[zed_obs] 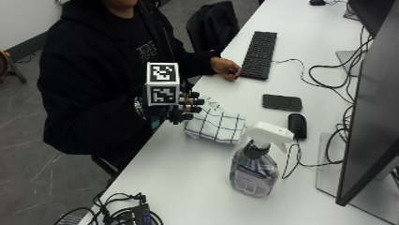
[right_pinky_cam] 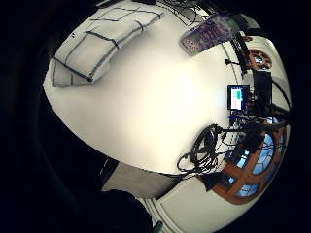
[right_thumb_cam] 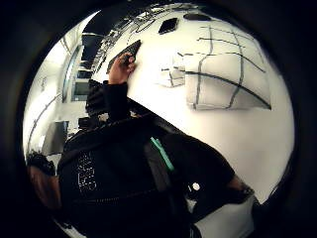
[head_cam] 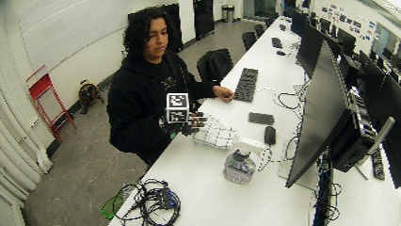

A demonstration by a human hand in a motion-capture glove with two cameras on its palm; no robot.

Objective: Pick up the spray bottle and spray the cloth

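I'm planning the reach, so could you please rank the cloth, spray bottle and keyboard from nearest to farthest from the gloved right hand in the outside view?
1. Cloth: right beside the gloved right hand, near the table edge.
2. Spray bottle: beyond the cloth, toward the monitor.
3. Keyboard: farthest, by the bare hand.

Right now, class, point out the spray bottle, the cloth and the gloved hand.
spray bottle (zed_obs: 252, 171): outside view, on its clear body.
cloth (zed_obs: 216, 124): outside view, on the middle of the checked fabric.
gloved hand (zed_obs: 181, 108): outside view, on the fingers beside the cloth.
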